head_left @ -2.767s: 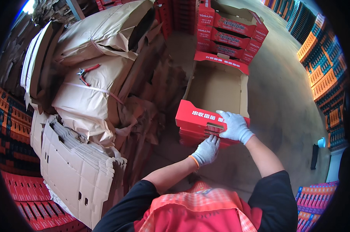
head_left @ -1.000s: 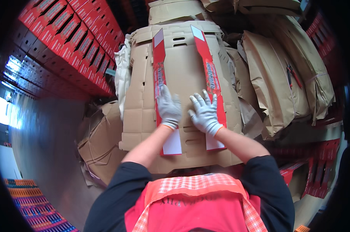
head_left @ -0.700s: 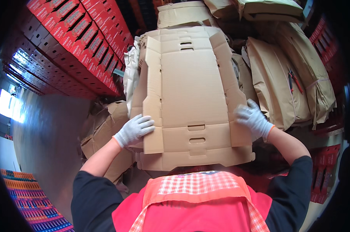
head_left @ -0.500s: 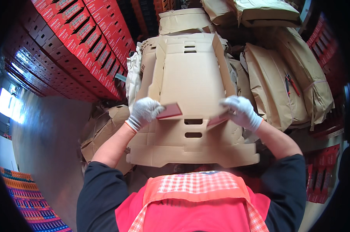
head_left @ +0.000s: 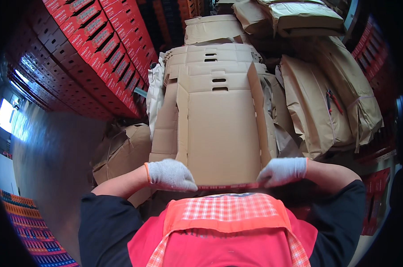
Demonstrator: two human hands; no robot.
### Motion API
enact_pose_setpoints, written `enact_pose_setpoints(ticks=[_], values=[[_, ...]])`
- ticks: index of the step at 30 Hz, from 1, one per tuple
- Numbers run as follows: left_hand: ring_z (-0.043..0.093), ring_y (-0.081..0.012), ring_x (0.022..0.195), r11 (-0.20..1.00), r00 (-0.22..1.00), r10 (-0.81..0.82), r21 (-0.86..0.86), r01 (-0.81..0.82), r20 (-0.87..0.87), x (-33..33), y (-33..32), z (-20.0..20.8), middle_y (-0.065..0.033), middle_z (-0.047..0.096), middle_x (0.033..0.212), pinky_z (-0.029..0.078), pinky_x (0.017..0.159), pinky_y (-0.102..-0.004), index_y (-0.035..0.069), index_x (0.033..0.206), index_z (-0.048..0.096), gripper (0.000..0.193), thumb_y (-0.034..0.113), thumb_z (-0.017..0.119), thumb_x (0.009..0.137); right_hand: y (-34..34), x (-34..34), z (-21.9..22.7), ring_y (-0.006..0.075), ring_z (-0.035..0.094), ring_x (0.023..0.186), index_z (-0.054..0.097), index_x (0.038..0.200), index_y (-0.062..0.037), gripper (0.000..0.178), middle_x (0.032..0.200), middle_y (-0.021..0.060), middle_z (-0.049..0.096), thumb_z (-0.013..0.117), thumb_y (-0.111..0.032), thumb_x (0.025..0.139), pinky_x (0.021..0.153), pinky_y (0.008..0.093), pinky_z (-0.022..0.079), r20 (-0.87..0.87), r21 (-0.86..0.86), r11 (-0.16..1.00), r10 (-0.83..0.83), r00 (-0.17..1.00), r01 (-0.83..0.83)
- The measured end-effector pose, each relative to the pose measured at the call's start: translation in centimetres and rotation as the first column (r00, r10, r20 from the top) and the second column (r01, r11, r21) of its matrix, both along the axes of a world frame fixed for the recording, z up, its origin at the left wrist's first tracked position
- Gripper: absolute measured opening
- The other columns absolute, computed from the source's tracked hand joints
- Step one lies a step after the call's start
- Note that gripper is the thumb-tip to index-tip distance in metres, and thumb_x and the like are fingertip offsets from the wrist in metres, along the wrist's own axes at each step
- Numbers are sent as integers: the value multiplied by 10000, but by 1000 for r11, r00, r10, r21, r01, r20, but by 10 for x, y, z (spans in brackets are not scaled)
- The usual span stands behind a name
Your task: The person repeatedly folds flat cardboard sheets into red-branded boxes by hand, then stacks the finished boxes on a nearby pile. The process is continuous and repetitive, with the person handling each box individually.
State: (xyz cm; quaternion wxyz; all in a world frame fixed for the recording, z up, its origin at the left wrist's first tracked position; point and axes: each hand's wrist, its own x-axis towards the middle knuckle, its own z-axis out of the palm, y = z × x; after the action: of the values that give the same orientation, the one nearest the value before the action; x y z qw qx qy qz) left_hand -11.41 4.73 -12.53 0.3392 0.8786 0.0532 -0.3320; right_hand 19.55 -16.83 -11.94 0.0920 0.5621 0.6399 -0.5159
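Head view, left hand and right hand gripping cardboard blank, red box stacks behind

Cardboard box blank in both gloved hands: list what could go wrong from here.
1. The left hand and right hand pinch only the near edge of the cardboard blank, so either grip could slip.
2. Its raised side flaps look loose and may fall back flat.
3. The flat cardboard stack beneath looks uneven and could slide.
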Motion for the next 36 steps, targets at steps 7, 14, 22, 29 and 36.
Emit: enact_pose_setpoints(ticks=[7,14,22,29,36], values=[[476,-289,1325,532,383,276,192,-824,881,13,35,-110,-139,528,1433,272,1173,-394,92,1471,439,602,308,623,940,40,38,-99,333,397,1402,468,1430,-54,783,1528,179,390,814,-338,787,1135,405,369,-294,836,253,-544,786,488],[546,-155,1229,-390,-164,920,-869,-305,-355,27,38,-142,-63,521,1404,398,1096,-307,20,1532,319,672,87,582,917,56,43,-118,116,578,890,332,1524,-55,741,1121,61,605,548,-36,815,827,254,494,-764,-458,56,-534,-361,887],[661,-331,995,-690,-5,723,-722,-50,-691,69,-58,-139,-123,671,1109,514,961,-527,88,1122,605,346,333,556,881,68,23,102,194,569,1064,399,1476,-9,798,1304,116,552,585,-49,701,945,305,472,-748,421,255,-445,492,870],[617,-343,1126,-602,342,544,-640,-477,-766,89,-98,-148,-181,641,1203,518,922,-510,6,1195,588,367,239,537,917,104,-70,150,336,626,1052,578,1251,-70,533,1151,174,608,676,-145,733,920,399,500,189,883,462,-193,963,-81],[469,-440,1305,719,197,-83,196,-667,977,45,-77,23,-294,522,1351,337,1080,-608,-71,1307,535,905,514,808,673,159,-40,112,320,700,968,619,1197,-44,332,1072,201,690,661,-196,905,861,376,544,-146,986,-8,-505,851,164]])
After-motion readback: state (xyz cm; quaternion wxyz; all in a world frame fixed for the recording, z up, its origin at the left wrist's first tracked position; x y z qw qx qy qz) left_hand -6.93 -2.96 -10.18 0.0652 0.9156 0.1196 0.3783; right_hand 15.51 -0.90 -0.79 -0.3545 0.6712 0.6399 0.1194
